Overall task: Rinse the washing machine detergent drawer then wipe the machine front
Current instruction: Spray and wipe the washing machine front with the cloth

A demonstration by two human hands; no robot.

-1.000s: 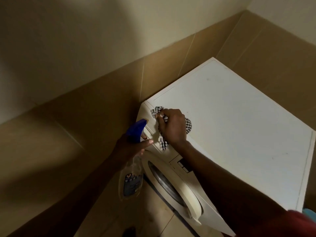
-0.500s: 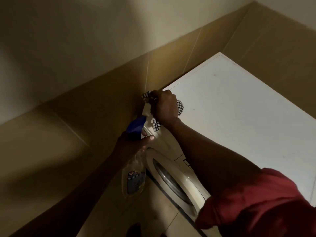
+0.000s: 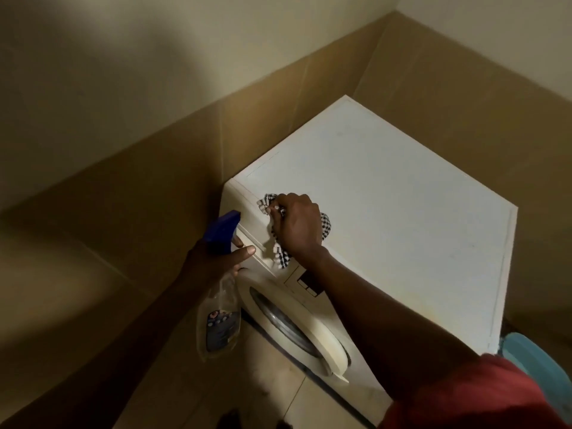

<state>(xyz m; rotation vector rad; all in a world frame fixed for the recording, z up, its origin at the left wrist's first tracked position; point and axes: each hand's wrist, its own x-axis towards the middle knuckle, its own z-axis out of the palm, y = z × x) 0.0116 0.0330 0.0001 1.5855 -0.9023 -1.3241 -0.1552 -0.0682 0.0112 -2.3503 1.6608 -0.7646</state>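
At frame centre, the right hand (image 3: pixel 295 226) grips a black-and-white checked cloth (image 3: pixel 325 228) on the white washing machine (image 3: pixel 387 212), while the left hand (image 3: pixel 216 261) grips a clear spray bottle with a blue trigger head (image 3: pixel 220 317), its contents unclear.

Dim corner: tan tiled lower walls (image 3: pixel 123 212), pale paint (image 3: pixel 154 72) above, beige floor tiles (image 3: pixel 278 404)

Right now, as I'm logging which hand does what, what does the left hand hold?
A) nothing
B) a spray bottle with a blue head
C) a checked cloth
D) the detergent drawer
B: the left hand grips the spray bottle by its neck in front of the washing machine; the checked cloth is under the right hand.
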